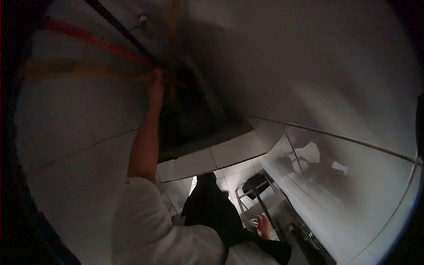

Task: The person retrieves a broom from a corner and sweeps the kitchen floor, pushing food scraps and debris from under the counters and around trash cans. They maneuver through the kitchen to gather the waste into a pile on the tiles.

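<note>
My left hand (155, 86) reaches far forward into a dim corner, its fingers closed at the spot where several long, thin, pole-like things meet. A black pole (121, 31), a blurred red one (92, 39) and a yellowish one (84, 69) all run toward it. Shadow hides which of these the fingers hold. Low on the right, my right hand (263, 226) hangs beside a metal frame, fingers loosely bent and apart, with nothing visible in them. A dark recess or panel (190, 119) lies just right of my left hand.
Pale tiled walls (353, 97) stand close on both sides. Torn white patches (309, 152) mark the right wall. A metal-framed stand (260, 198) with a black item (256, 185) is beyond my right hand. A tiled ledge (212, 158) crosses the middle. Light is poor.
</note>
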The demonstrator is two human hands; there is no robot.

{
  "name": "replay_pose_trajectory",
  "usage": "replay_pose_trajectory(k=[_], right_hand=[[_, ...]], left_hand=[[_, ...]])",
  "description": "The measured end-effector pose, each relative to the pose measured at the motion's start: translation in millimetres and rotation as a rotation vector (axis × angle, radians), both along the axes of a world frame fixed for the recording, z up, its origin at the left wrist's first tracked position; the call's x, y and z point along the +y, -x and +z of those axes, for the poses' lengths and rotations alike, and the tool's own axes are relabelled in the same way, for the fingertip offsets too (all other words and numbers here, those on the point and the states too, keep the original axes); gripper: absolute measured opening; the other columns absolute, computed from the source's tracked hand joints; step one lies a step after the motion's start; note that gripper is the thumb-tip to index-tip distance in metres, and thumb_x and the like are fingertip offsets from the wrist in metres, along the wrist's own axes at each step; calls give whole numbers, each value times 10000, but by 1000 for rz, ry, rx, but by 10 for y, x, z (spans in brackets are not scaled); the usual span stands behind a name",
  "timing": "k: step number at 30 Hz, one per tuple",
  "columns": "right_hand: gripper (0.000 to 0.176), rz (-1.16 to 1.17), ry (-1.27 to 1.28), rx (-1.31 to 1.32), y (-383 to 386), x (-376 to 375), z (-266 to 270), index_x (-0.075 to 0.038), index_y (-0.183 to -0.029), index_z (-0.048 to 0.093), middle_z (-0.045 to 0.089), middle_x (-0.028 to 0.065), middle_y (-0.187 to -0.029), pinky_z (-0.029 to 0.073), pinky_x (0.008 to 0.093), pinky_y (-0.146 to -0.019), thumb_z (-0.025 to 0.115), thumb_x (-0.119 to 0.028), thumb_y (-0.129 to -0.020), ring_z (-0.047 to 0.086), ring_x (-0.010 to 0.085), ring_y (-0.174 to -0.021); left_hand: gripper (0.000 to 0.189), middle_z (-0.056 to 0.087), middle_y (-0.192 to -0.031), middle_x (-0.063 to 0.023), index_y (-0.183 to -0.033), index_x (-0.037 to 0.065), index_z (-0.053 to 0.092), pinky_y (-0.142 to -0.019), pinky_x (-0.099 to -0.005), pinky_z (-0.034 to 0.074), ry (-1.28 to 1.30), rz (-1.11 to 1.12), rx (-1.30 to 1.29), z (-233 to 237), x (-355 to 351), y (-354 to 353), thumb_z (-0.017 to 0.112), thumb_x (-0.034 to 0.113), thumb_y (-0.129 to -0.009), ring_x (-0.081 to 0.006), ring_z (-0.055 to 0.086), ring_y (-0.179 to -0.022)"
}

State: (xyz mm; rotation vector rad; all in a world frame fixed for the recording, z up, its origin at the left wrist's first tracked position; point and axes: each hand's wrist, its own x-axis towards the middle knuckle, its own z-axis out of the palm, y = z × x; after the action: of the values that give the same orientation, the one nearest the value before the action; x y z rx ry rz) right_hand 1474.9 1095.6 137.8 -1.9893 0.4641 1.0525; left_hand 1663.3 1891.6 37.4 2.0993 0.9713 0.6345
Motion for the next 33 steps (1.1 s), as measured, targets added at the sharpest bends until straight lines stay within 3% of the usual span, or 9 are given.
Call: replay_pose_trajectory(k=[2, 5, 10, 14, 16, 20, 23, 26, 33], right_hand=[[320, -13, -29, 4, -40, 1, -88, -5, -1086, 563, 589, 51, -841, 438, 263, -563, 560, -282, -925, 595, 150, -697], [303, -270, 21, 210, -254, 405, 247, -14, -1079, 566, 575, 58, -845, 455, 284, -554, 585, -267, -913, 591, 151, -707], [304, -228, 24, 99, -184, 320, 116, 2, -1096, 553, 584, 87, -904, 518, 310, -623, 581, -246, -922, 608, 170, -770], [313, 93, 71, 45, -111, -43, -99, 7, -1104, 544, 604, 80, -913, 502, 290, -645, 564, -257, -938, 621, 166, -770], [273, -174, 29, 110, -174, 180, 98, -38, -1108, 537, 601, 39, -846, 451, 259, -519, 564, -251, -939, 615, 141, -693], [286, -165, 12, 87, -146, 101, 39, -48, -1124, 528, 592, 35, -829, 449, 261, -517, 566, -261, -937, 618, 145, -697], [321, -308, -29, 157, -167, 80, 37, -48, -1148, 538, 604, 41, -844, 466, 273, -541, 559, -289, -938, 633, 152, -722], [332, 66, 105, 1, -174, 63, -22, -35, -1153, 559, 627, 51, -880, 476, 264, -578, 544, -290, -940, 639, 150, -733], [400, -19, 128, 95, -300, 322, 57, 23, -1116, 560, 660, 139, -904, 532, 305, -688, 550, -333, -936, 672, 210, -792]], left_hand=[[525, 532, -1265, -174, -1298, -8, 467, -1003, -390, 366, -81, -130, 198, 183, 42, 47, 541, 367, -937, -279, 498, -1162], [552, 527, -1286, -191, -1310, -12, 459, -1010, -394, 363, 362, -158, 192, 802, -453, 22, 562, 366, -923, -305, 484, -1198], [604, 534, -1284, -199, -1327, -20, 442, -1009, -390, 374, 232, -131, 153, -387, -429, -110, 591, 375, -896, -315, 500, -1187], [578, 544, -1272, -198, -1297, -23, 476, -995, -393, 390, 379, 61, 57, -668, -438, -111, 622, 349, -880, -311, 520, -1164], [533, 570, -1238, -194, -1268, -24, 511, -978, -396, 404, 274, 73, 213, -884, -353, 9, 635, 314, -875, -309, 541, -1137], [551, 611, -1166, -198, -1206, -57, 553, -947, -409, 428, 179, 283, 2, -607, -421, 275, 625, 381, -881, -310, 579, -1074], [601, 592, -1194, -203, -1205, -81, 544, -955, -397, 421, 360, 353, -180, 413, -393, 402, 603, 429, -892, -283, 568, -1089], [594, 551, -1258, -204, -1219, -88, 530, -983, -376, 398, 391, 330, -321, 670, -243, 536, 599, 410, -903, -256, 537, -1136], [608, 510, -1326, -162, -1395, 45, 394, -1013, -378, 381, 243, 354, -24, -105, -131, 1055, 520, 425, -937, -299, 494, -1185]])
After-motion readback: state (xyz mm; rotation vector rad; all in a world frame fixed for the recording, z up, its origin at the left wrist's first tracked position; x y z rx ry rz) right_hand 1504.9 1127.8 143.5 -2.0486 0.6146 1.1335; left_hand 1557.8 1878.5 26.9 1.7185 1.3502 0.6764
